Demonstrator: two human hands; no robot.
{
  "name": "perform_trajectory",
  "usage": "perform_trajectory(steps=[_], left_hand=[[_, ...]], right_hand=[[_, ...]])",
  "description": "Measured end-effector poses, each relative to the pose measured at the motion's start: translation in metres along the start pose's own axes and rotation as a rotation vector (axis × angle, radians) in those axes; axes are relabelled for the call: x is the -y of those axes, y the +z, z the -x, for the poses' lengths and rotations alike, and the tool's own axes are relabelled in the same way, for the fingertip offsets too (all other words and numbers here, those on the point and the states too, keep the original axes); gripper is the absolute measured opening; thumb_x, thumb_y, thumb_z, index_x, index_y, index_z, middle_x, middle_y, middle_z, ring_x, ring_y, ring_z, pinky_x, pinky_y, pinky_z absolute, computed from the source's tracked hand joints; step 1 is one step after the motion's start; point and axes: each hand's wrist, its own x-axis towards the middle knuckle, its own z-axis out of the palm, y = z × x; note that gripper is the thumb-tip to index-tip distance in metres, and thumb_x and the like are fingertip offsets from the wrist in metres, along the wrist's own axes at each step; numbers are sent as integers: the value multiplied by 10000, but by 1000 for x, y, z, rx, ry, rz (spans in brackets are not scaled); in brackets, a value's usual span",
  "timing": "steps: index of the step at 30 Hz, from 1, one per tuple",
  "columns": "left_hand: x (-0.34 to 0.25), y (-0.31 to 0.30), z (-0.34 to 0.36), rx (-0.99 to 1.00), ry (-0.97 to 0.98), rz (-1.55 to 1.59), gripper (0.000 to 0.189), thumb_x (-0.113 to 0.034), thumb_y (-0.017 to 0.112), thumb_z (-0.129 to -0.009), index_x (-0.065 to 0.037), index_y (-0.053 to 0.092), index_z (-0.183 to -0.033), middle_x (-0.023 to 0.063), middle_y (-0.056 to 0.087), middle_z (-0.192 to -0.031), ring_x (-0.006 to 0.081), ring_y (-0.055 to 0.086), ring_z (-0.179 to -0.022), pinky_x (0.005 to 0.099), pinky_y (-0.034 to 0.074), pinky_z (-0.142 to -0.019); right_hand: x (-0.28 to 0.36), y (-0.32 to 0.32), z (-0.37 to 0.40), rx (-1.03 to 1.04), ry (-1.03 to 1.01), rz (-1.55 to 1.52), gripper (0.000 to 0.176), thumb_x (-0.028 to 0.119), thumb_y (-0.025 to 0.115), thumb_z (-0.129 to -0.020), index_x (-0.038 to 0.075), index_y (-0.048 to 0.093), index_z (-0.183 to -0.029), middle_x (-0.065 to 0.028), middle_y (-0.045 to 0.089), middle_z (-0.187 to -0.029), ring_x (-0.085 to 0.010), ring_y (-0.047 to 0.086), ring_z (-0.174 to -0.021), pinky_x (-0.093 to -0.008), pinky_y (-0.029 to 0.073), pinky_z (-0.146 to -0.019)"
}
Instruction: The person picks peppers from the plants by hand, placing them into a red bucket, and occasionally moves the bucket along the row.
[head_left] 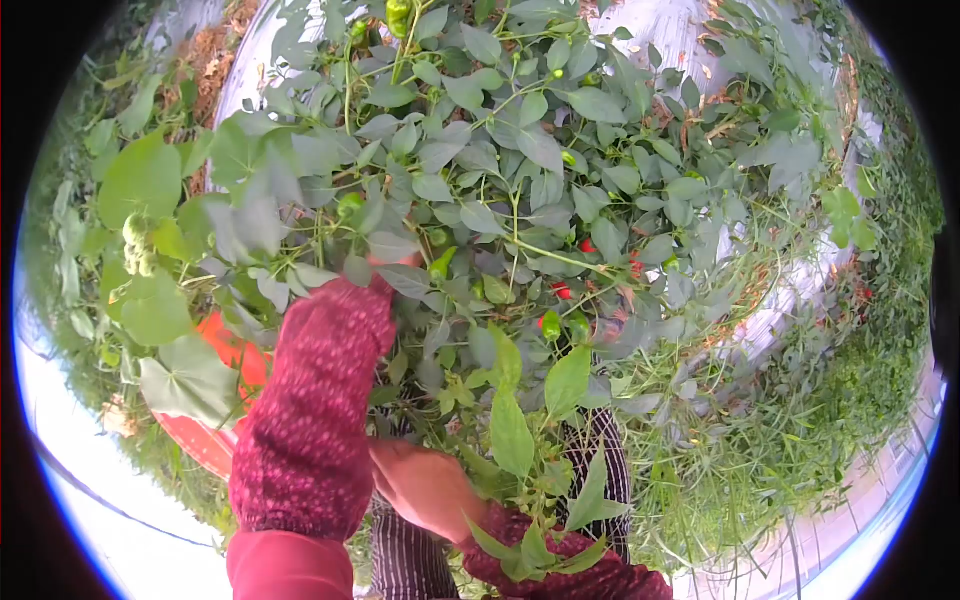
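A leafy pepper plant (500,180) fills the view, with small red peppers (561,290) and green peppers (550,325) among its leaves. My left arm, in a dark red patterned sleeve (320,400), reaches up into the foliage. Only a sliver of my left hand (392,263) shows between the leaves, near a green pepper (440,266). Lower down, my right hand (430,490) pushes into the plant's lower stems, its fingers covered by leaves. Whether either hand holds anything is hidden.
An orange-red bucket (225,360) sits low at the left, partly behind my left arm and broad leaves. Striped clothing (600,450) shows below the plant. White plastic sheeting (680,40) covers the ground, and weedy grass (800,400) grows at the right.
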Motion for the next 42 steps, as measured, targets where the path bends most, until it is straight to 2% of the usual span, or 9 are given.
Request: perform_trajectory(steps=[5, 6, 7, 9, 19, 24, 33, 37, 42], left_hand=[[-12, -23, 13, -68, 172, -87, 408, -82, 617, -764, -6, 533, -1156, 67, 613, -856, 144, 573, -702, 261, 462, -638], [-17, -31, 14, 167, -345, 607, 425, -74, 595, -778, -48, 536, -1198, 23, 594, -860, 105, 546, -687, 240, 452, -618], [-23, -36, 12, 171, -339, 601, 425, -74, 595, -778, -48, 536, -1198, 23, 594, -860, 105, 546, -687, 240, 452, -618], [-42, -49, 4, 164, -842, 1211, 442, -62, 582, -791, -61, 523, -1229, -1, 578, -856, 94, 526, -669, 245, 452, -605], [-71, -71, -11, 238, -823, 1209, 368, -106, 600, -863, -51, 529, -1220, 20, 616, -1053, 102, 563, -929, 264, 471, -777], [-68, -103, 11, 7, -969, 1453, 188, -36, 591, -826, -3, 606, -1010, -6, 584, -724, 64, 510, -528, 211, 437, -479], [-85, -153, 33, 385, -863, 871, 183, -113, 649, -794, -39, 612, -957, -7, 602, -724, 49, 501, -551, 195, 391, -457], [-76, -184, 20, -206, -946, 1390, 142, -135, 583, -834, -105, 581, -973, 49, 638, -857, 93, 523, -613, 171, 327, -393], [-96, -223, 31, -115, -610, 1669, 136, -141, 580, -833, -96, 564, -960, 106, 610, -876, 115, 537, -620, 176, 324, -390]], right_hand=[[1, -6, -2, 62, -7, -62, 273, 185, 518, -863, 36, 502, -1090, -154, 596, -759, -292, 632, -672, -409, 527, -582], [0, -5, -2, 77, -1, -72, 267, 188, 516, -865, 39, 502, -1086, -156, 598, -780, -295, 633, -675, -408, 528, -587], [1, -5, -2, 92, 6, -81, 261, 191, 515, -867, 41, 501, -1081, -158, 601, -802, -298, 634, -678, -408, 529, -593], [4, -9, 1, 83, -19, -96, 266, 190, 516, -867, 41, 498, -1087, -159, 603, -822, -298, 634, -680, -406, 530, -599], [3, -14, 3, 175, 14, -94, 319, 188, 520, -869, 39, 490, -1149, -161, 614, -916, -290, 642, -721, -413, 541, -630], [-2, -19, 3, 87, 2, -238, 315, 216, 530, -869, 49, 508, -1135, -177, 617, -960, -332, 633, -740, -433, 518, -647], [3, -24, 3, 56, -11, -386, 316, 223, 545, -858, 89, 522, -1143, -164, 628, -924, -349, 624, -741, -427, 489, -641], [0, -25, 0, -4, 8, -541, 279, 196, 552, -861, 109, 552, -1126, -120, 629, -846, -243, 621, -704, -357, 469, -595], [-3, -36, -4, 34, 224, -1128, 177, 137, 558, -887, 81, 599, -1049, 2, 630, -900, -83, 587, -755, -244, 458, -591]])
